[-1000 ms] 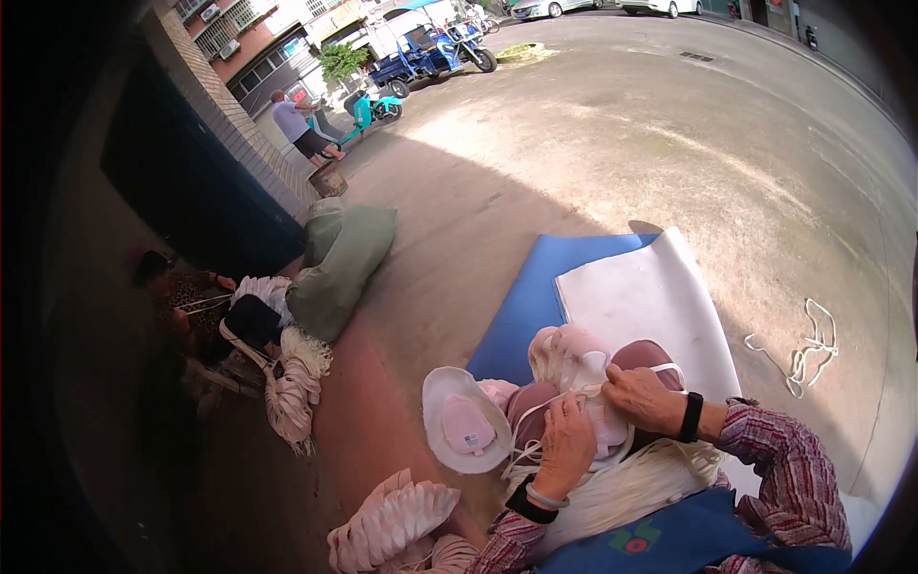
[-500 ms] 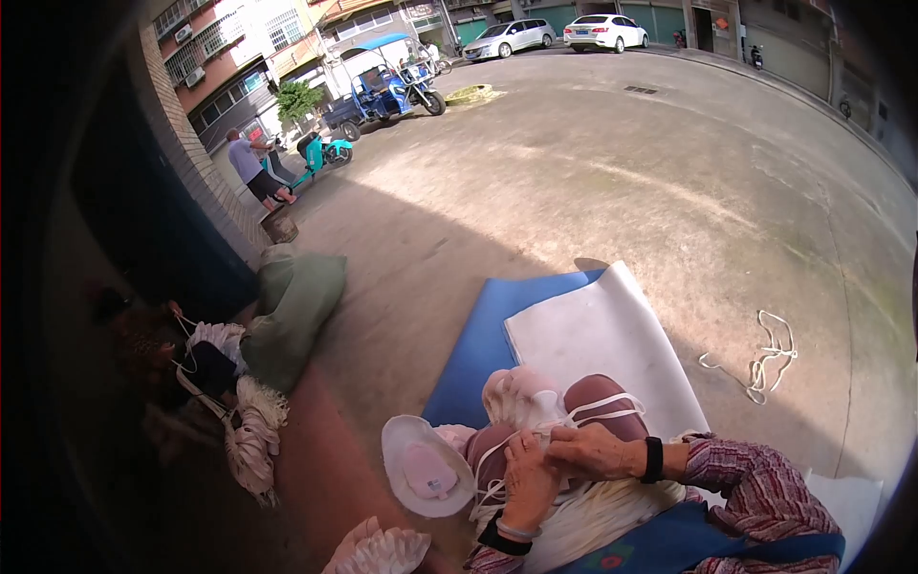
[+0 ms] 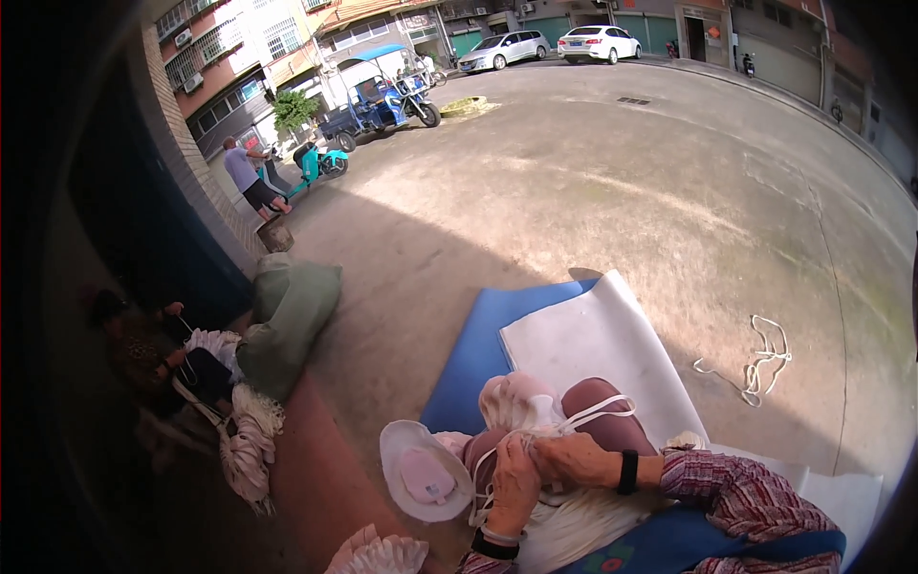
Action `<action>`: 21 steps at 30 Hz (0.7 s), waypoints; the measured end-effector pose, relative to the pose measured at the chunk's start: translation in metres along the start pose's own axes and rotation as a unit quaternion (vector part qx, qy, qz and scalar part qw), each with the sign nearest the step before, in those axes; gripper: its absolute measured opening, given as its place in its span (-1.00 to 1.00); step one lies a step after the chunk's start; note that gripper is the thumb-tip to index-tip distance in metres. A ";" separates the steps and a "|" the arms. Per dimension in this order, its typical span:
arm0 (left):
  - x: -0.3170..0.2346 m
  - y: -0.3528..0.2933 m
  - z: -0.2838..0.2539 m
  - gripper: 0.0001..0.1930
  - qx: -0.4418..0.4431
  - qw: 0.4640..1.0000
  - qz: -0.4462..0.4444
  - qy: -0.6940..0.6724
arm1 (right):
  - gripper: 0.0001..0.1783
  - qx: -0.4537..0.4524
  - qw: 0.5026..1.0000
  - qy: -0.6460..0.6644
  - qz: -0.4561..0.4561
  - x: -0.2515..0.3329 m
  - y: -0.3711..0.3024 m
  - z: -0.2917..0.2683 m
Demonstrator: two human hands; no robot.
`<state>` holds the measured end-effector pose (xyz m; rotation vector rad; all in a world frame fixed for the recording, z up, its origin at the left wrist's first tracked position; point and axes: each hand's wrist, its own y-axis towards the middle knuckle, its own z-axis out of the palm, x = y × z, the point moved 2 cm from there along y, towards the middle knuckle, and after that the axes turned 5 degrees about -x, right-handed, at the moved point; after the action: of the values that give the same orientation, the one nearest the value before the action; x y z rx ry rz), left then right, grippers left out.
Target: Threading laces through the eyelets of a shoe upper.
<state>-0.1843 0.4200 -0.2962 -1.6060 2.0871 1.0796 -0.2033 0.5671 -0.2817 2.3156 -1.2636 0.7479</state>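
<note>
Both hands meet over my lap with their fingers pinched at a white flat cord. My left hand is closed at the cord, the fingertips against the other hand. My right hand is closed too, and the cord loops out beyond it over my knee. Just past the fingers sits a bundle of stacked pale pink and white curved fabric pieces. Beside my left hand lies a white oval piece with a pink inset. Whitish gathered material covers my lap; the exact grip points are partly hidden.
Ahead lie a blue sheet and a white sheet. A loose cord rests on the concrete at right. More stacked pieces are low at left. A green sack stands near another seated person handling similar bundles.
Both hands stay together at the cord, with slight finger movement. The cord loop over my knee has shifted a little. The whole view has tilted slightly.
</note>
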 end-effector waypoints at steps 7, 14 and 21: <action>0.014 0.001 0.009 -0.69 0.009 0.998 0.052 0.027 | -0.81 -0.096 0.993 -0.072 -0.011 -0.014 0.006 0.018; 0.021 0.003 0.012 -0.72 0.009 1.000 0.014 -0.021 | -0.84 -0.104 0.991 -0.084 -0.021 -0.014 0.011 0.022; 0.016 0.005 0.005 -0.79 -0.005 0.997 -0.021 -0.069 | -0.81 -0.108 0.992 -0.058 -0.009 0.004 0.018 0.009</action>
<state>-0.1957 0.4125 -0.3074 -1.5263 1.9553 1.1530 -0.2139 0.5500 -0.2848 2.2166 -1.3022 0.4510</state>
